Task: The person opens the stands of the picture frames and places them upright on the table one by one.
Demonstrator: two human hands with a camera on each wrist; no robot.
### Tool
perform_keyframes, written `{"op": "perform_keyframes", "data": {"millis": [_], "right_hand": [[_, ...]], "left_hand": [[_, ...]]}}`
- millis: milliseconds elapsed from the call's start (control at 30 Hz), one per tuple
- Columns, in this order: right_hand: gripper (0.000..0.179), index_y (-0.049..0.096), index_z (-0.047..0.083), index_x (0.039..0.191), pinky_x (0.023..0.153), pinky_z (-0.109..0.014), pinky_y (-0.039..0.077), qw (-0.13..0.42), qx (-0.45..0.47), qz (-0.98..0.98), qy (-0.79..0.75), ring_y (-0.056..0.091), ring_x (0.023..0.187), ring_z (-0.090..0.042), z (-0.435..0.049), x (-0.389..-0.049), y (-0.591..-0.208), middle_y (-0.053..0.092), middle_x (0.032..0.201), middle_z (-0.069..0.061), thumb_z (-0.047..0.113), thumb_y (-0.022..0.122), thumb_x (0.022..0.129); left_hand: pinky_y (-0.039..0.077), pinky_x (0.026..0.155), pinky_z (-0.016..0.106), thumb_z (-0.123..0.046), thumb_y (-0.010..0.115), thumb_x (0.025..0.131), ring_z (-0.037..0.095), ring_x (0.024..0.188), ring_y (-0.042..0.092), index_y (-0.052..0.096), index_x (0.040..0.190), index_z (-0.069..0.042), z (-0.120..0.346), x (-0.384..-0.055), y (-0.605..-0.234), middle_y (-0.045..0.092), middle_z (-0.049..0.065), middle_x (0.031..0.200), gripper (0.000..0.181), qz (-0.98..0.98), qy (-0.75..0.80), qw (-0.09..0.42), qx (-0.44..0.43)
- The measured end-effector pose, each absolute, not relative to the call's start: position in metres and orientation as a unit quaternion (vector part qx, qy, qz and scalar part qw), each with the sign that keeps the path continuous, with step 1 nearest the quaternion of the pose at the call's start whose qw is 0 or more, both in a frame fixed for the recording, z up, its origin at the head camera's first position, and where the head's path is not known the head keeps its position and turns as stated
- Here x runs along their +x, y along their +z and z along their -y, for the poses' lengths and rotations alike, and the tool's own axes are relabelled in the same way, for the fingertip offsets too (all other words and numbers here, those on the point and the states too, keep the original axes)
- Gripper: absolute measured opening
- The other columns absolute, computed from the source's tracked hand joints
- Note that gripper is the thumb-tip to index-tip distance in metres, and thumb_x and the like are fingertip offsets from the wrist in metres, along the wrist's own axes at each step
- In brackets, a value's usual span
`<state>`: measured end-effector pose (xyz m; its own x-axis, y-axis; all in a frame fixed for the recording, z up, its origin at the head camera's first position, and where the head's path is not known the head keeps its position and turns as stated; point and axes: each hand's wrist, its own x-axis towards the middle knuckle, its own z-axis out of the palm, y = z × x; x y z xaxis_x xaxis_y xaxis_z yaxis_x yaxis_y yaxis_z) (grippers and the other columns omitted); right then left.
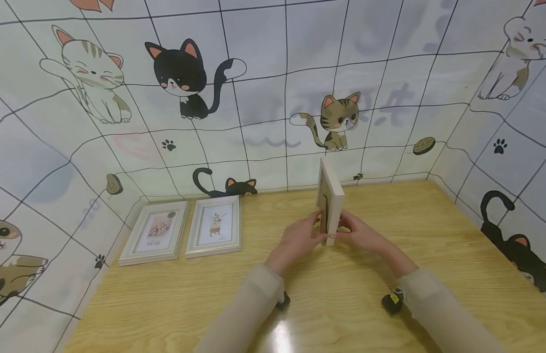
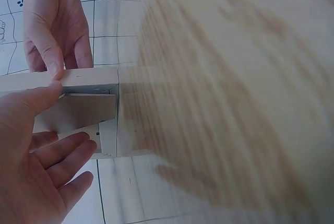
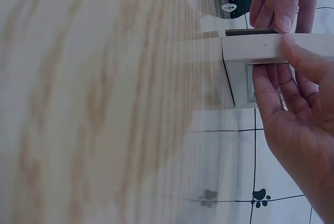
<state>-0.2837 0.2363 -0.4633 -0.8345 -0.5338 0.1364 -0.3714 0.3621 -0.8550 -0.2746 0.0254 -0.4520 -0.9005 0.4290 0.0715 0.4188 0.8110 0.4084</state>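
Note:
A pale picture frame (image 1: 336, 206) stands upright on the wooden table, its narrow side edge facing me. My left hand (image 1: 299, 240) holds it on the back side, thumb at the near edge and fingers by the fold-out stand (image 2: 83, 110). From the other side my right hand (image 1: 363, 235) grips it low down. In the right wrist view, the right thumb lies on the frame's edge (image 3: 255, 46) and the fingers reach over its front face. Both thumb tips come close together on that edge. The picture in this frame is turned out of sight.
Two pale frames with pictures lie face up at the table's left: one with a pinkish print (image 1: 160, 233), one with a potted plant (image 1: 215, 226). The left one appears stacked on another. A cat-patterned wall covering (image 1: 264, 117) rises behind the wooden table (image 1: 431, 225) and along both sides.

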Motion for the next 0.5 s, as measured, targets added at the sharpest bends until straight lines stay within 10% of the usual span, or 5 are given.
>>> {"op": "perform_keyframes", "data": {"millis": [500], "right_hand": [[0.079, 0.021, 0.002, 0.157, 0.103, -0.059, 0.046, 0.091, -0.272, -0.819, -0.497, 0.054, 0.125, -0.046, -0.2375, -0.284, -0.4635, 0.032, 0.157, -0.029, 0.01, 0.067, 0.094]], "left_hand": [[0.06, 0.084, 0.034, -0.043, 0.064, 0.096, 0.019, 0.123, 0.064, 0.031, 0.156, -0.018, -0.028, -0.2763, -0.4529, 0.058, -0.001, 0.145, 0.073, -0.948, 0.228, 0.016, 0.221]]}}
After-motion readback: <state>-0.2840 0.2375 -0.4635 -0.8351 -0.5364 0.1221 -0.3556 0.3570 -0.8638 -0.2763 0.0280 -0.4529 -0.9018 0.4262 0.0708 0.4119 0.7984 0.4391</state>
